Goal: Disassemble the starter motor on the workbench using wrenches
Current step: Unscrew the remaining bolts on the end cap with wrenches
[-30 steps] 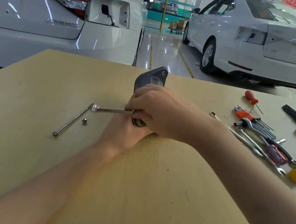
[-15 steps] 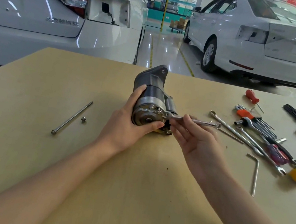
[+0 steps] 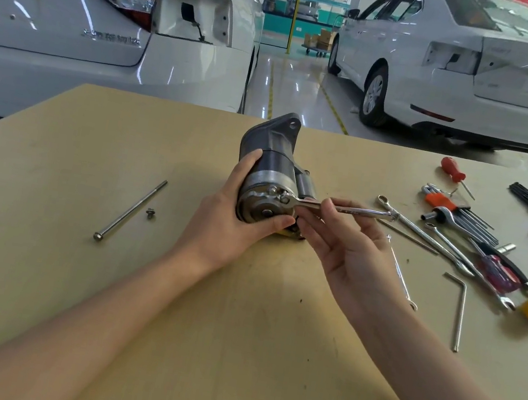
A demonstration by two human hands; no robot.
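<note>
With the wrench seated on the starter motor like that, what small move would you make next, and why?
Probably swing the slim chrome wrench to turn the bolt. Its ring end sits on a bolt head on the grey cylindrical starter motor, the right hand pinches its shaft, and the left hand steadies the motor body.

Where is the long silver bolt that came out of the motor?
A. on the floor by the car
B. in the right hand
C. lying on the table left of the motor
C: the long bolt lies on the workbench, left of the starter motor, with a small screw beside it.
</note>
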